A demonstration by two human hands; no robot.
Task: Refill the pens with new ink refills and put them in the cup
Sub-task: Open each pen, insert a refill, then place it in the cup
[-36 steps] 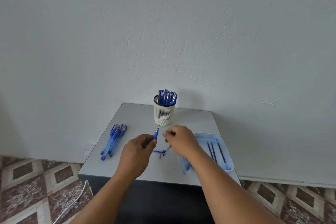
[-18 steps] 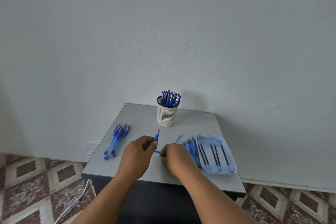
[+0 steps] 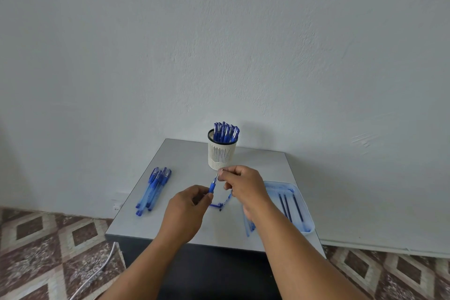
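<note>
Raised from the tabletop (image 3: 185,153), right hand (image 3: 243,185) pinches the tip of one pen (image 3: 212,186); left hand (image 3: 187,212) grips its barrel. Three refills (image 3: 289,204) lie in one tray (image 3: 304,192). No writing is legible.

free: table (image 3: 185,153) back-L | blocked: cup (image 3: 221,156) ctr-back, tray (image 3: 305,204) R, pens (image 3: 152,190) L

Left hand (image 3: 186,214) grips pen (image 3: 212,185); right hand (image 3: 243,186) pinches tip.
</note>
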